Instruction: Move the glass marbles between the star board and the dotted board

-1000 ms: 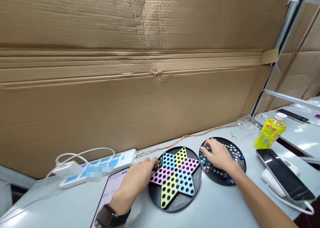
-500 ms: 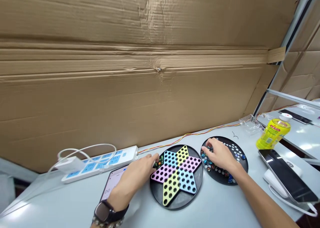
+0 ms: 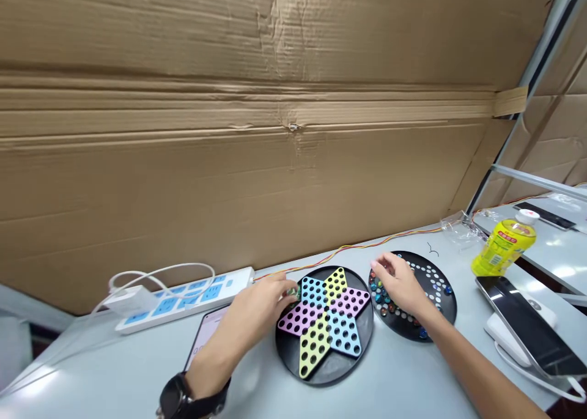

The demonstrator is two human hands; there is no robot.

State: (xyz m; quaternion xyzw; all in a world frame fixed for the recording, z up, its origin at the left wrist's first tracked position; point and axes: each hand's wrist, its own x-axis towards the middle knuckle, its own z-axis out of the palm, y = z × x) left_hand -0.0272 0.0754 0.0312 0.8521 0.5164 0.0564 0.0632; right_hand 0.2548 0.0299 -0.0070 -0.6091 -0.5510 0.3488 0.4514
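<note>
A round black board (image 3: 337, 373) carries a six-pointed star with rows of holes in pink, blue and yellow. My left hand (image 3: 261, 306) is at its upper left edge, fingers curled together beside green marbles (image 3: 296, 293) in the gap between the blue and pink points. What those fingers grip is hidden. To the right lies a second round black board (image 3: 443, 312) with white spots and several coloured marbles (image 3: 383, 300) on its left side. Over that board hovers my right hand (image 3: 403, 282), thumb and fingers drawn together; anything between them is too small to make out.
A white power strip (image 3: 183, 300) with cables and a phone (image 3: 208, 333) lie left of the star board. On the right are a yellow drink bottle (image 3: 504, 244) and a black phone (image 3: 529, 321) on a white charger. A cardboard wall (image 3: 293, 186) closes off the back.
My right hand has risen slightly off the marbles, uncovering more of them. My left hand's fingers have curled closer together near the green marbles, and its wrist has shifted a little left.
</note>
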